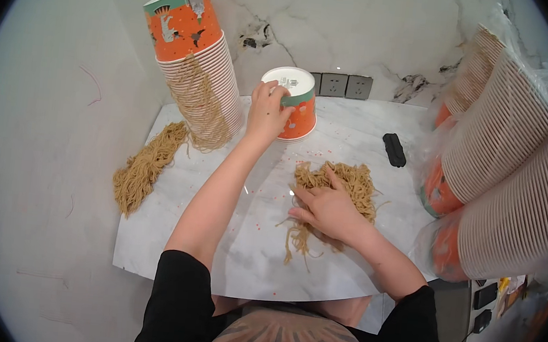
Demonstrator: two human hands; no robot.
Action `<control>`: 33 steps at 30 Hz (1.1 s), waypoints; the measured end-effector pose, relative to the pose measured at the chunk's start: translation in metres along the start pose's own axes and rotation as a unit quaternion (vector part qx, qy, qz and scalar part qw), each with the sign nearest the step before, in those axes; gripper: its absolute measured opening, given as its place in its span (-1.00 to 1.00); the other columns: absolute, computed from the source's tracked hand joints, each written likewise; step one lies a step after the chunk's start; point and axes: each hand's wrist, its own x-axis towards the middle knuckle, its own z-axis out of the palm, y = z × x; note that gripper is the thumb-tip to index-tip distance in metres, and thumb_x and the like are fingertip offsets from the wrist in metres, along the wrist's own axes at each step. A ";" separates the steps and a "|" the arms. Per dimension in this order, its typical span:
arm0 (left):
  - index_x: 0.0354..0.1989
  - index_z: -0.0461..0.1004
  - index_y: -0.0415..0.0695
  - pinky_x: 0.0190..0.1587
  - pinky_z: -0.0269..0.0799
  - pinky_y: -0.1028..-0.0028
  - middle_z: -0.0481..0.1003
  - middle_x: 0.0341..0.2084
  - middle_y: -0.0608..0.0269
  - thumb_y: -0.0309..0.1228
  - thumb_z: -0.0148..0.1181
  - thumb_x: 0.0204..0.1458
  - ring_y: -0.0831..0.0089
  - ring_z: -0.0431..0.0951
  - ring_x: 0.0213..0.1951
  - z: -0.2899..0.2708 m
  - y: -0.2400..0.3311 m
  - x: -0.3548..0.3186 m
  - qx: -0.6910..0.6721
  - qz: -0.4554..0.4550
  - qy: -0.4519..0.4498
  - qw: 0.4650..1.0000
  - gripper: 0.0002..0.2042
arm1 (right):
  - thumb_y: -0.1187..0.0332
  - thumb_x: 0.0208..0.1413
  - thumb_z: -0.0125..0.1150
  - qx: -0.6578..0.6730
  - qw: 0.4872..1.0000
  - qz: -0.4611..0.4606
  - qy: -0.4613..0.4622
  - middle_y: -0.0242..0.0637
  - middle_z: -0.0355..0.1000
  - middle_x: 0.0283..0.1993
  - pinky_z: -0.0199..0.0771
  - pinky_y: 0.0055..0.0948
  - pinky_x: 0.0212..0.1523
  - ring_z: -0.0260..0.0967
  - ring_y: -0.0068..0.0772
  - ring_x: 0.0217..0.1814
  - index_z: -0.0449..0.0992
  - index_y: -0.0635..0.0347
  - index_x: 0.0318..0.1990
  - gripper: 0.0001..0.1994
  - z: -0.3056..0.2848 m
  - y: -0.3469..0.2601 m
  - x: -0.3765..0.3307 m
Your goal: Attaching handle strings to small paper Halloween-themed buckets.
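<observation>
A single paper cup (295,107) is stood upside down on the desk (247,247), near the rear wall. Its body is orange with a green band, and its flat white base faces up. The left hand (267,112) is set against the cup's left side, with the fingertips (275,91) curled over the rim of the upturned base; the grip is closed on the cup.

The right hand (328,209) is laid flat, palm down, on a loose pile of tan strings (345,188) at the centre of the desk. The fingers are spread apart and pressed onto the fibres; nothing is clamped. The strings are thin, frayed and tangled, and a few strands trail toward the near edge.

The desk surface is smooth white marble with grey veining, and small pink specks are scattered over it.

A tall, leaning stack of nested cups (198,65) is stood at the left rear, its ribbed white rims closely layered. A hank of the same tan fibre is draped down its front. A second, elongated bundle of fibre (146,166) is laid at the desk's left edge.

Sleeves of nested cups in clear plastic wrap (506,160) are piled at the right. A small black oblong object (394,149) lies beside them. Three grey wall sockets (341,85) are mounted behind the cup.
</observation>
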 end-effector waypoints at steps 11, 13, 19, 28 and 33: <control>-0.14 0.41 -0.18 0.16 0.41 0.29 0.38 0.19 0.02 -0.42 0.34 0.09 0.18 0.45 0.15 -0.040 0.026 -0.031 -0.325 -0.104 0.144 0.929 -0.74 | -0.01 0.41 -0.04 0.661 0.637 0.255 0.303 -0.18 0.17 0.42 0.17 -0.28 0.38 0.16 -0.31 0.40 0.04 0.16 0.47 -0.36 0.023 0.041 0.070; -0.11 0.37 -0.17 0.17 0.38 0.39 0.38 0.21 -0.03 -0.44 0.32 0.14 0.28 0.43 0.18 -0.044 0.031 -0.058 -0.364 -0.125 0.155 0.910 -0.75 | 0.03 0.44 -0.06 0.697 0.619 0.127 0.338 -0.15 0.26 0.30 0.25 -0.32 0.28 0.25 -0.37 0.29 0.18 0.25 0.34 -0.47 0.018 0.035 0.071; -0.17 0.32 -0.12 0.17 0.39 0.38 0.35 0.23 0.06 -0.50 0.22 0.24 0.43 0.41 0.17 -0.053 0.026 -0.119 -0.518 -0.200 0.166 0.815 -0.84 | 0.29 0.41 0.06 0.685 0.646 0.011 0.337 -0.41 0.50 -0.07 0.39 -0.55 0.01 0.39 -0.70 -0.07 0.42 0.25 0.03 -0.78 0.007 0.023 0.065; -0.20 0.33 0.00 0.12 0.36 0.31 0.27 0.27 0.24 -0.41 0.22 0.25 0.48 0.41 0.10 -0.087 0.020 -0.158 -0.552 -0.312 0.168 0.755 -0.85 | 0.36 0.33 0.21 0.684 0.693 -0.018 0.227 -0.49 0.52 -0.30 0.39 -0.66 -0.23 0.37 -0.79 -0.28 0.51 0.28 -0.19 -0.85 0.011 0.023 0.059; -0.21 0.34 -0.03 0.08 0.36 0.48 0.17 0.38 0.10 -0.52 0.23 0.21 0.51 0.44 0.10 -0.102 0.019 -0.175 -0.536 -0.264 0.189 0.779 -0.84 | 0.38 0.32 0.21 0.674 0.705 -0.025 0.221 -0.49 0.53 -0.30 0.38 -0.66 -0.25 0.37 -0.80 -0.29 0.52 0.30 -0.18 -0.86 0.006 0.021 0.056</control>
